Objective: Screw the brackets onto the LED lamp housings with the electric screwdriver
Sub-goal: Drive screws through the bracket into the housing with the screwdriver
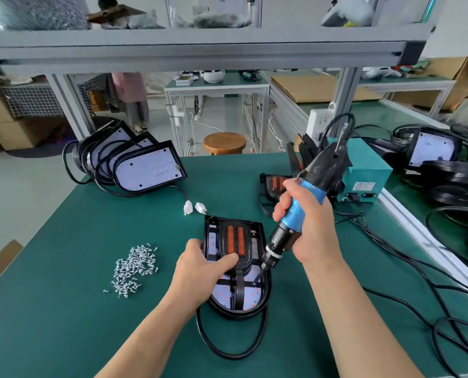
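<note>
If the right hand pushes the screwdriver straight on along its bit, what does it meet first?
The right hand points the screwdriver down-left. Its bit tip seems to meet a screw point on the bracket at the housing's right side first; contact is unclear.

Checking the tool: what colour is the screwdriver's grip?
Blue grip on the electric screwdriver, seen in the head view.

Factory assembly workshop: green-matted benches (90, 255), aluminium-frame racks (200, 54), stacked lamp housings (134, 162).
</note>
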